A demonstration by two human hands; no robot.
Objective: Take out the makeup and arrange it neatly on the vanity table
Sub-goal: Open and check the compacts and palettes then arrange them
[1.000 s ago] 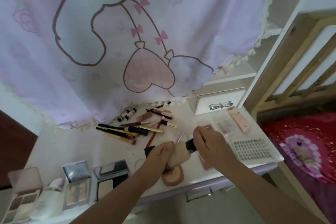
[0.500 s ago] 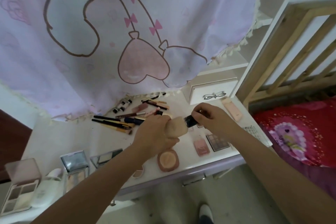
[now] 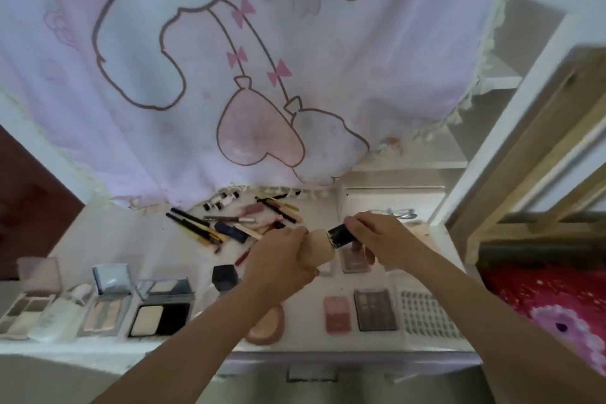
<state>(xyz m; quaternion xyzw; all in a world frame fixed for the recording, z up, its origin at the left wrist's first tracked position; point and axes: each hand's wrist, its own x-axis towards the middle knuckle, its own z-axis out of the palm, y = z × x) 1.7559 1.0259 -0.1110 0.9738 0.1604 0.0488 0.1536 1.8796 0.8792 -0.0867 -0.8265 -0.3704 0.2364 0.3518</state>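
Two hands meet above the tabletop (image 3: pixel 108 239): our left hand (image 3: pixel 278 259) curls round a beige foundation bottle (image 3: pixel 316 248), and our right hand (image 3: pixel 377 236) pinches its black cap (image 3: pixel 339 236). Below them we see a round compact (image 3: pixel 267 326), a pink blush palette (image 3: pixel 337 313) and a dark eyeshadow palette (image 3: pixel 374 310). Pencils and brushes (image 3: pixel 210 229) lie scattered behind.
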